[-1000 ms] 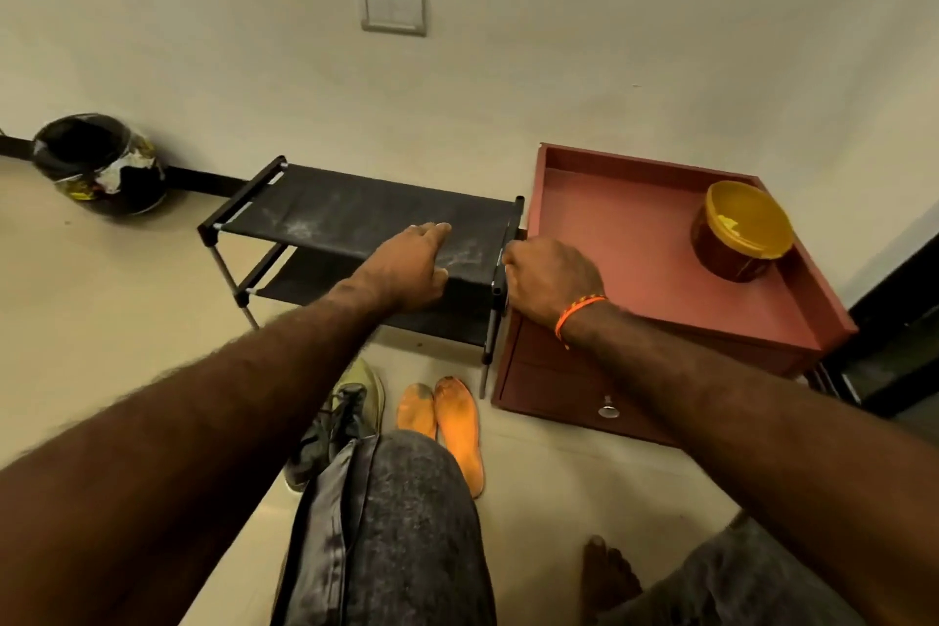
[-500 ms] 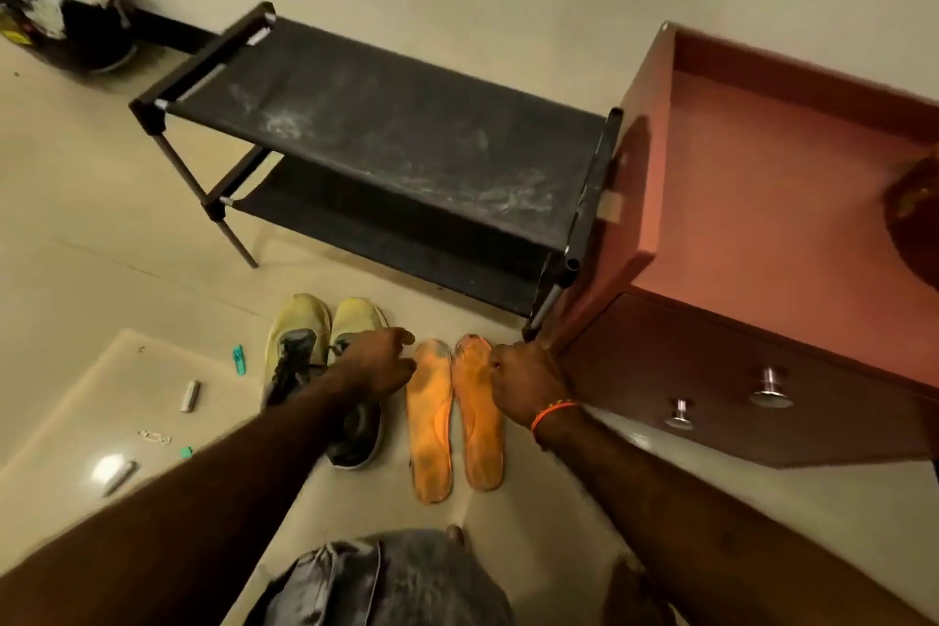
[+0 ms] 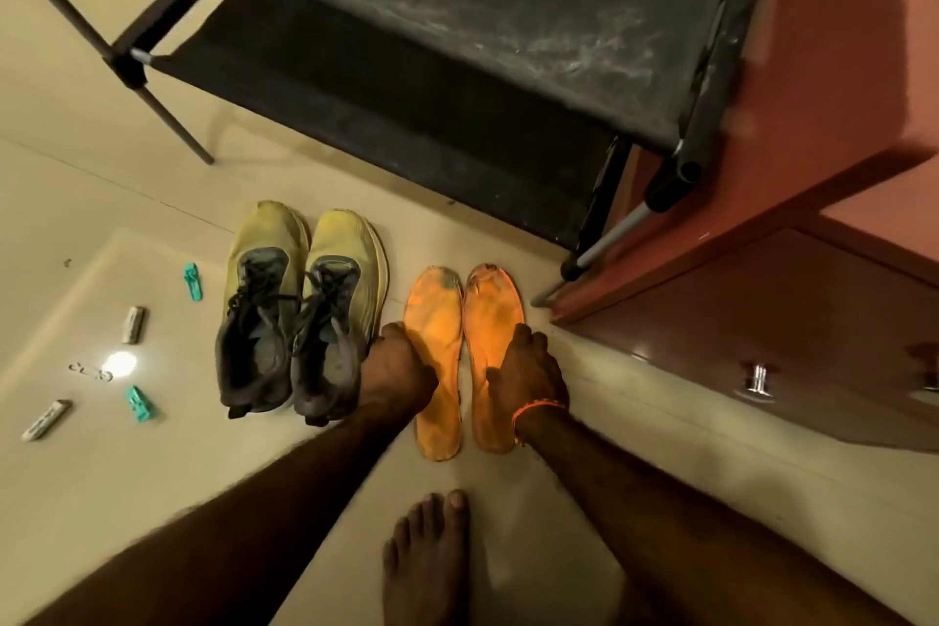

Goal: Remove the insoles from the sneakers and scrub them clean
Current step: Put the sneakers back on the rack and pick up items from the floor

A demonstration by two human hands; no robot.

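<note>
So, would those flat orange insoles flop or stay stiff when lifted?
The flat orange insoles look thin, so probably light and bendy, drooping if lifted at one end. Lying flat on the cream tiled floor, they would likely slide rather than roll.

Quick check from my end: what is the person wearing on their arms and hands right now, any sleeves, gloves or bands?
Both forearms are bare, with no sleeves in view and no gloves. The left hand wears nothing that shows. The right hand has a thin orange band around the wrist. No watch or rings are visible.
</note>
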